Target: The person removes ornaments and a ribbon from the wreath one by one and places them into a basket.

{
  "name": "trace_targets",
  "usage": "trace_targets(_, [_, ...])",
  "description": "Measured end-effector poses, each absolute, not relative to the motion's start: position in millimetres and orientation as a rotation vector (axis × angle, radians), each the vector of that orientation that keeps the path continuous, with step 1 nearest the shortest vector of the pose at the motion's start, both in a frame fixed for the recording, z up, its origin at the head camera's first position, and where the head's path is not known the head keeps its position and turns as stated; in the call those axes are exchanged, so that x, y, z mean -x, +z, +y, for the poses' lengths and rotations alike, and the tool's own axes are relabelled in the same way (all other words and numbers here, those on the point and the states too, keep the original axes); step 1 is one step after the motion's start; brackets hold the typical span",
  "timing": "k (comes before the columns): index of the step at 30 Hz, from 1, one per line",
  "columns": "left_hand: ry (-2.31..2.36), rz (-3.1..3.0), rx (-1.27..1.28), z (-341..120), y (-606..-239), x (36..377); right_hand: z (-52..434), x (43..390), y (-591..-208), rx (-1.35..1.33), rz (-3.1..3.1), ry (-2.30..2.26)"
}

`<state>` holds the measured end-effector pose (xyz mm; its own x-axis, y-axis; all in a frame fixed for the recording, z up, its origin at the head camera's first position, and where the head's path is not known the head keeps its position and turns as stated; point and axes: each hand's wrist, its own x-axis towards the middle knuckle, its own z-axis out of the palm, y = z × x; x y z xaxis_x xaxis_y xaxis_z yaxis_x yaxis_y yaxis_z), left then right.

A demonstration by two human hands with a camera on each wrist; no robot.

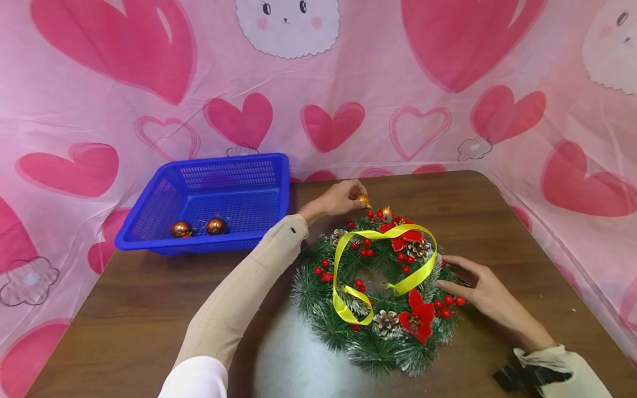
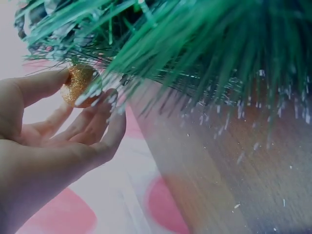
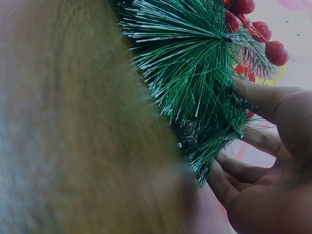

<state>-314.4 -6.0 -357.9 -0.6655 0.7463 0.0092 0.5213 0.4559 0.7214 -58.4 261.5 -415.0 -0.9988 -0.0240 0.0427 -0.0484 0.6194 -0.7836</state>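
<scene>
A green Christmas wreath (image 1: 328, 326) with frosted tips, pinecones (image 1: 387, 324), red berries and red poinsettias (image 1: 418, 318) lies on the table. Over it loops a loose yellow ribbon (image 1: 338, 276). At its far edge my left hand (image 1: 340, 198) pinches a gold glitter bauble (image 1: 363, 199), which the left wrist view shows between thumb and fingers against the needles. Another gold bauble (image 1: 387, 211) sits just to its right. My right hand (image 1: 490, 293) holds the wreath's right edge, thumb and fingers around the needles in the right wrist view.
To the left, a blue plastic basket (image 1: 169, 245) stands on the wooden table (image 1: 149, 309), with two copper-coloured baubles (image 1: 216, 225) inside. A pink heart-patterned cloth (image 1: 378, 66) hangs behind and beside the table. A black strap (image 1: 532, 377) is on the right wrist.
</scene>
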Motion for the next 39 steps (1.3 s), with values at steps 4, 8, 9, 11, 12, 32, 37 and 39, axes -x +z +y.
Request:
trace_targets(4, [1.070,2.386,-1.073,-10.8,-355.7,314.5,261.7,58.8,-415.9,-0.068,-2.802,1.358])
trace_targets(8, [1.080,2.378,-1.069,-15.1,-353.2,314.3,261.9,59.6,-416.8,-0.078,-2.794,1.345])
trace_targets(9, [1.080,2.376,-1.067,-16.0,-352.7,314.1,261.9,59.9,-417.0,-0.082,-2.793,1.343])
trace_targets(11, [1.080,2.373,-1.067,-17.6,-351.7,313.0,261.8,60.4,-417.2,-0.092,-2.792,1.338])
trace_targets(12, [1.077,2.375,-1.069,-18.2,-351.4,312.6,261.6,60.7,-417.1,-0.094,-2.792,1.336])
trace_targets(32, [1.052,2.415,-1.115,-23.6,-347.7,301.8,262.2,59.2,-415.5,-0.068,-2.818,1.323])
trace_targets(37, [1.045,2.423,-1.112,-25.9,-345.5,299.5,263.1,59.3,-414.4,-0.049,-2.838,1.312])
trace_targets(39, [1.042,2.427,-1.121,-27.1,-344.9,298.8,263.0,59.4,-414.3,-0.050,-2.839,1.311])
